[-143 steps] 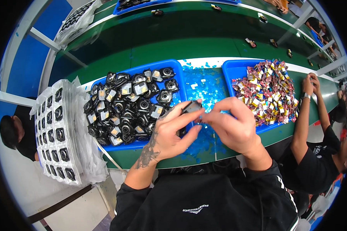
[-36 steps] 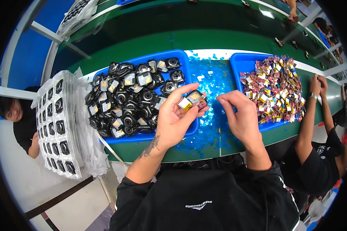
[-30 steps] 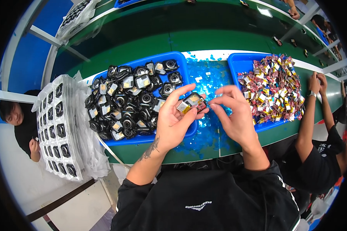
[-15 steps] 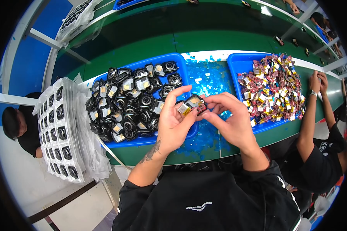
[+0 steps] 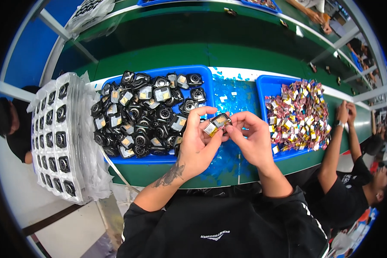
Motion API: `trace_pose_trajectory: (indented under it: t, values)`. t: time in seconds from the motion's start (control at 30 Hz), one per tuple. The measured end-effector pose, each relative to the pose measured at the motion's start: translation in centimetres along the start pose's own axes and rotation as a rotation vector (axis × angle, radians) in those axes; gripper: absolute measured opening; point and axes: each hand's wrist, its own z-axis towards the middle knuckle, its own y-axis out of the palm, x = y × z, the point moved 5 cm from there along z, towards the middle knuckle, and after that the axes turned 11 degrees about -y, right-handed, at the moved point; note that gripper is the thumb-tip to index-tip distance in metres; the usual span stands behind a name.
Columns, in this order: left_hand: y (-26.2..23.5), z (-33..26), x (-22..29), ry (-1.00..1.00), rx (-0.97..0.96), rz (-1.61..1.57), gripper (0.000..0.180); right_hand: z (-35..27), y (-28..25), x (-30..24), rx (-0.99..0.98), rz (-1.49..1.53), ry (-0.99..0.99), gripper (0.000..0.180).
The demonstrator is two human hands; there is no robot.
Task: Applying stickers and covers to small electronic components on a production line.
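The case (image 5: 220, 121) is sitting raised above the left side of the blue film (image 5: 234, 99), the landmark for everything here. Your left grip (image 5: 200, 148) is grasping it between thumb and fingers, with the palm turned up. You are holding the open side toward your eyes, probably so its inside is staying visible and its right edge is staying free. A silver-and-yellow piece (image 5: 210, 129) is lying at the case's left edge, by your thumb; whether it is joined to the case, you cannot tell from here.

Your right grip (image 5: 254, 139) is coming in over the film's right side, thumb and forefinger touching the case's right edge. Whether they are pinching anything is too small to tell. Meeting above the film probably lets both forearms share the load of steadying.

Left of the film, a blue tray (image 5: 207, 84) is holding jumbled black cases (image 5: 142, 139); right of it, a second tray (image 5: 261, 88) is holding red, yellow and white parts (image 5: 303, 118). That spacing is likely keeping the two kinds apart. The film is covering the worktop (image 5: 245, 173) between them. Far left of the film, white trays (image 5: 51, 133) are holding more cases in rows, perhaps to stop them rubbing.
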Motion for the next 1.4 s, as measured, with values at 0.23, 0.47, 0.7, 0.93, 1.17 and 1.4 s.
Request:
trace_pose_trajectory:
  t: [0.23, 0.47, 0.7, 0.93, 1.17, 1.4]
  values:
    - [-0.7, -0.2, 0.5, 0.016, 0.018, -0.059, 0.051, 0.6, 1.3, -0.7, -0.06, 0.169, 0.034, 0.012]
    - [-1.7, -5.4, 8.8, 0.393, 0.176, 0.598, 0.036, 9.9, -2.6, 0.0, -0.217, -0.25, -0.043, 0.011]
    - [5.8, -15.7, 21.0, 0.935, 0.203, 0.667, 0.023, 24.1, -7.7, 6.6, -0.11, -0.646, 0.1, 0.009]
    - [4.2, -17.6, 23.9, 0.913, -0.269, 0.802, 0.027, 23.6, -9.6, 6.7, -0.056, -0.602, 0.179, 0.015]
    - [-2.2, -6.7, 18.7, 0.812, 0.499, 1.07, 0.025, 22.7, -12.0, 6.0, 0.062, -0.609, 0.119, 0.008]
    - [-10.1, 2.4, 8.6, 0.389, 0.454, 1.874, 0.042, 16.5, -13.2, -3.0, 0.069, -0.914, -0.428, 0.025]
